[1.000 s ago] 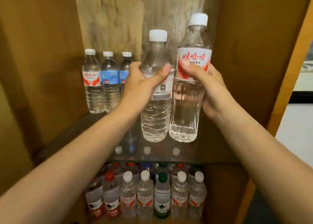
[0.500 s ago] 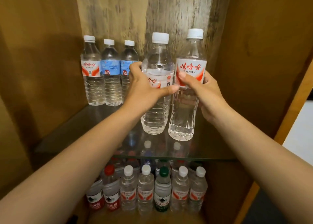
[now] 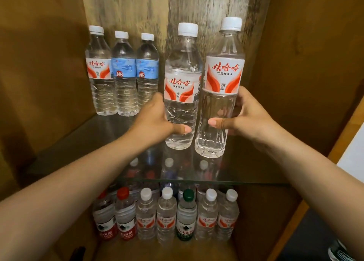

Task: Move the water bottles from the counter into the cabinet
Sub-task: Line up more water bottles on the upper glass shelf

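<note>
Inside the wooden cabinet, my left hand (image 3: pixel 157 120) grips the lower body of a clear water bottle (image 3: pixel 182 77) with a red and white label and a white cap. My right hand (image 3: pixel 244 116) holds a taller bottle (image 3: pixel 223 73) with the same kind of label, thumb across its front. Both bottles stand upright side by side on or just above the glass shelf (image 3: pixel 246 174); I cannot tell whether their bases touch it.
Three more bottles (image 3: pixel 122 73) stand in a row at the back left of the glass shelf. Several bottles (image 3: pixel 167 217) with red, white and green caps fill the shelf below. Wooden cabinet walls (image 3: pixel 307 83) close in on both sides.
Both hands have lowered the two bottles toward the glass shelf and slid down from the labels to the lower bodies. The bottles now sit deeper in the cabinet.
</note>
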`<control>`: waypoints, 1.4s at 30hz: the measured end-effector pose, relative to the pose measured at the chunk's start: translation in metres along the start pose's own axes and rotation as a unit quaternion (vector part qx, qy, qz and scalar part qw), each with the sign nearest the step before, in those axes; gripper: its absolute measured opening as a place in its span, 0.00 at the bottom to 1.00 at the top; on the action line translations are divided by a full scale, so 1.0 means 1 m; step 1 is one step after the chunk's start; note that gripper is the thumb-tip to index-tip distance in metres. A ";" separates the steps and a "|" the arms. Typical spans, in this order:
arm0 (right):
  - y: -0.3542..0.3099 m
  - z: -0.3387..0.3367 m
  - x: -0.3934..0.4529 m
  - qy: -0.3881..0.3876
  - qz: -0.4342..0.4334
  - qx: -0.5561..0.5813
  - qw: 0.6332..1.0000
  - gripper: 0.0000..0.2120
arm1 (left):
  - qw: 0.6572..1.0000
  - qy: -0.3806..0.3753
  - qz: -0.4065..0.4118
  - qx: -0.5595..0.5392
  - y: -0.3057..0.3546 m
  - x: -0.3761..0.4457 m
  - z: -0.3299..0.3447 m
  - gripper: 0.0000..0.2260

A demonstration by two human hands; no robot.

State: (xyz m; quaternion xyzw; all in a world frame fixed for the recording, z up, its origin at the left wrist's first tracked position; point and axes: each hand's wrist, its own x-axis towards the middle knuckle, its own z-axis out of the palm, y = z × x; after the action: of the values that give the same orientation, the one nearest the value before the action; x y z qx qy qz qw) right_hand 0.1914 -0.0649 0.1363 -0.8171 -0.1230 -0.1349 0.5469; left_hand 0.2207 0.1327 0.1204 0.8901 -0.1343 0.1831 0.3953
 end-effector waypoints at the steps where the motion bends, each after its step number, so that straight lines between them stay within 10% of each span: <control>1: 0.000 0.001 0.004 0.001 0.005 0.000 1.000 0.35 | 1.000 -0.002 0.005 0.009 0.000 0.003 0.001 0.37; 42: 0.040 0.052 0.151 0.064 0.048 0.051 0.996 0.43 | 0.942 0.269 -0.112 0.166 -0.016 0.092 0.068 0.33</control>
State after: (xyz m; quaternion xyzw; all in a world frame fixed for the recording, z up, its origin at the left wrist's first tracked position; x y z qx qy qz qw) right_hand 0.3504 -0.0238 0.1364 -0.7829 -0.0552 -0.1545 0.6001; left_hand 0.3239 0.0829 0.1071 0.8701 0.1102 0.3894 0.2812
